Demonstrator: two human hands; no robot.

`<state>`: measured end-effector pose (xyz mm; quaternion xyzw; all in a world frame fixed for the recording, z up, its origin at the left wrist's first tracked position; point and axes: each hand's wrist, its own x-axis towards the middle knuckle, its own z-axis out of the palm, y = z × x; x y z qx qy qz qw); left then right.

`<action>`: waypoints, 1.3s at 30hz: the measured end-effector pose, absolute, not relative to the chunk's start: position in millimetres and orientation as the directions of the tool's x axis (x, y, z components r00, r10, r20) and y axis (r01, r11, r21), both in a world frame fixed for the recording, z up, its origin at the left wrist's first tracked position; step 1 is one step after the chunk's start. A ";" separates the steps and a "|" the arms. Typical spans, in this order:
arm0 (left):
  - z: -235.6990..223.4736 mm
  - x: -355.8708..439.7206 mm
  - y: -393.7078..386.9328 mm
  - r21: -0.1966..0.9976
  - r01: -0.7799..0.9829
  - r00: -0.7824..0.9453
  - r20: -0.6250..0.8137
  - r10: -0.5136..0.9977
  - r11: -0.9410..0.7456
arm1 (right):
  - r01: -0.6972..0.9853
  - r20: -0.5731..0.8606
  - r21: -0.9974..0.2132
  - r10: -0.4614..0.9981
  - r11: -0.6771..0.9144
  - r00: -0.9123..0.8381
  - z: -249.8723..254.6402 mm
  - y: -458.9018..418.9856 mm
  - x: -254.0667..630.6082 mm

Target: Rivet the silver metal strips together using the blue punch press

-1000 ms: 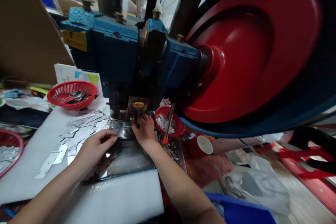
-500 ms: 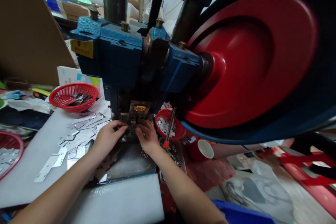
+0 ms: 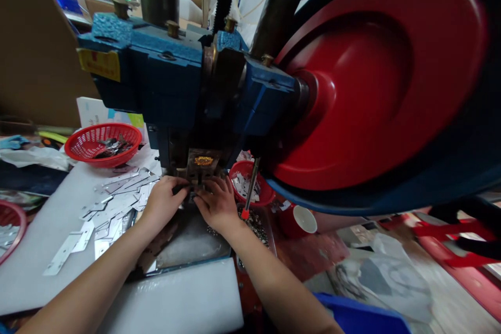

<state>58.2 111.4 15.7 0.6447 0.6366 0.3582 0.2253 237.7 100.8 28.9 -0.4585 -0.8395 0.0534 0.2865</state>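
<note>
Both hands are at the foot of a blue punch press [image 3: 168,78], under its ram. My left hand [image 3: 165,199] is closed at the left of the die [image 3: 192,194], thumb and fingers pinched together. Across from it my right hand [image 3: 217,204] is closed too, its fingers bent over the die's right side and the thumb pointing inward. Whatever lies between the fingertips is too dark and small to make out. Flat silver metal plates with holes [image 3: 121,195] lie in a loose pile beside my left forearm.
A red basket [image 3: 104,141] with metal scraps stands at the back left, a second red basket [image 3: 11,224] at the left edge. Right of the press are a red bowl of plates [image 3: 254,182], a tub of small parts [image 3: 270,235] and a large red flywheel [image 3: 376,88].
My right hand has shifted slightly, its thumb now lower and its fingers more over the die. My left hand stays pinched. The whole view has shifted a little.
</note>
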 end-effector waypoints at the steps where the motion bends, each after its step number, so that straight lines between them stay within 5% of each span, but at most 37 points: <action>1: 14.4 57.1 112.9 0.742 0.663 -0.058 0.178 0.982 -0.095 | 0.743 0.429 -0.341 0.798 0.576 -0.422 30.1 101.2 236.5; 9: 9.5 52.9 120.8 0.729 0.668 0.011 0.192 0.981 -0.150 | 0.764 0.411 -0.317 0.808 0.561 -0.423 34.4 99.2 230.2; 19: 9.2 57.6 123.1 0.754 0.637 0.028 0.184 0.983 -0.160 | 0.695 0.438 -0.440 0.812 0.568 -0.386 31.1 102.4 237.6; 29: 5.3 59.8 130.4 0.811 0.574 0.029 0.115 0.993 -0.111 | 0.779 0.377 -0.254 0.801 0.573 -0.466 34.2 103.4 239.0; 39: 6.4 60.1 129.7 0.825 0.550 0.060 0.115 0.991 -0.130 | 0.752 0.412 -0.296 0.789 0.589 -0.456 33.4 102.7 239.9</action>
